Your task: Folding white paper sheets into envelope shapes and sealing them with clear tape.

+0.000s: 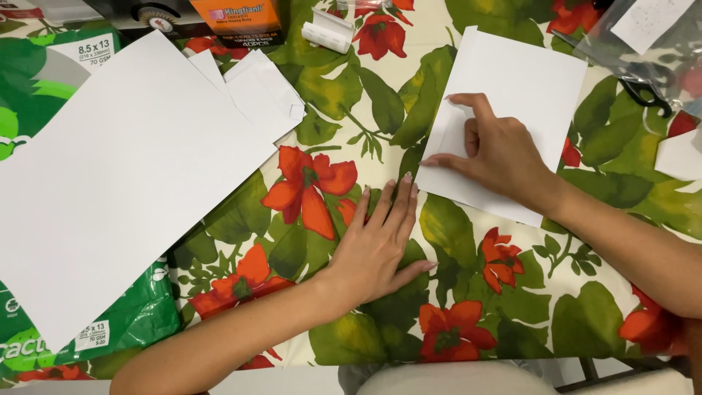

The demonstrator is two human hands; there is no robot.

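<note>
A white sheet of paper lies on the flowered tablecloth at the upper right, with its lower left corner folded over into a flap. My right hand presses on that flap, index finger and thumb spread along its edges. My left hand rests flat on the cloth just left of the sheet, fingers together, fingertips near the sheet's lower left edge, holding nothing.
A large white sheet lies on a green paper ream pack at left, with smaller folded white papers beside it. An orange box, a white roll, a clear plastic bag and black scissors are at the back.
</note>
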